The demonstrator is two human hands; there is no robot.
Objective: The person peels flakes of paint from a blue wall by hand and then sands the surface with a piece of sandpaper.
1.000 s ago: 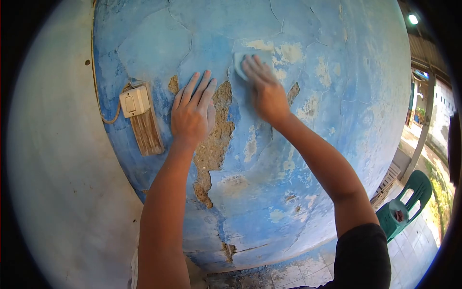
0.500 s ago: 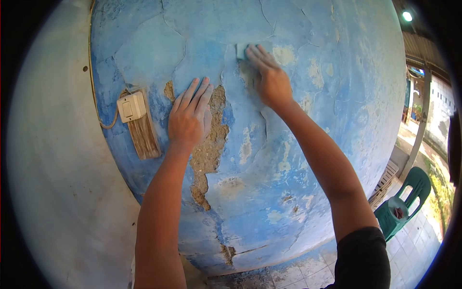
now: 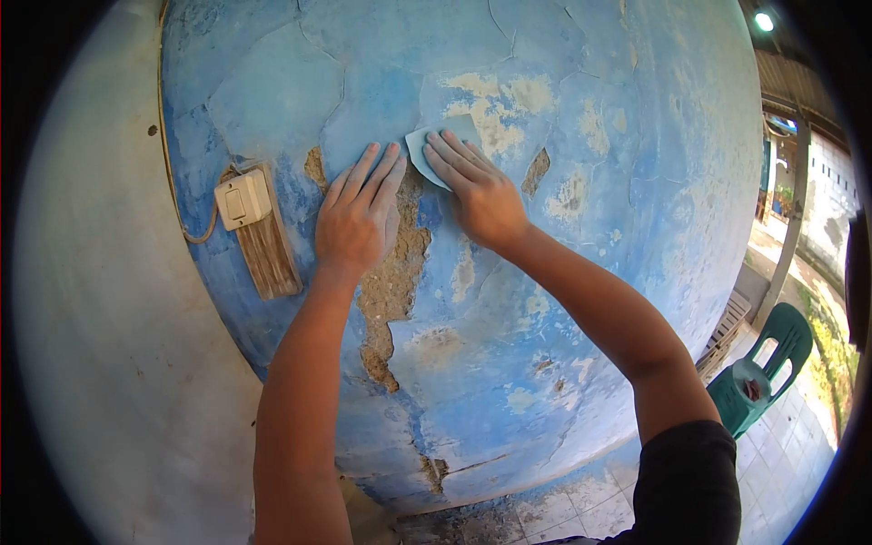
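Observation:
A blue painted wall (image 3: 472, 282) with flaking paint fills the middle of the view. My left hand (image 3: 354, 213) lies flat on it, fingers stretched upward, beside a patch of bare brown plaster (image 3: 395, 272). Under the fingers of my right hand (image 3: 477, 191) is a pale blue-grey sheet of sandpaper (image 3: 418, 150), pressed against the wall. The sheet's left corner and upper edge stick out past the fingers. Just above and right of it are whitish patches (image 3: 495, 100) where the paint is worn.
A white light switch (image 3: 242, 202) on a wooden board (image 3: 269, 254) is fixed to the wall on the left, with a cable beside it. At the lower right a green plastic chair (image 3: 786, 341) stands on the tiled floor (image 3: 772, 454), carrying a small object.
My right hand has moved down and left with the sandpaper, close to my left hand, uncovering whitish patches and a bare spot. My left hand stays in place on the wall.

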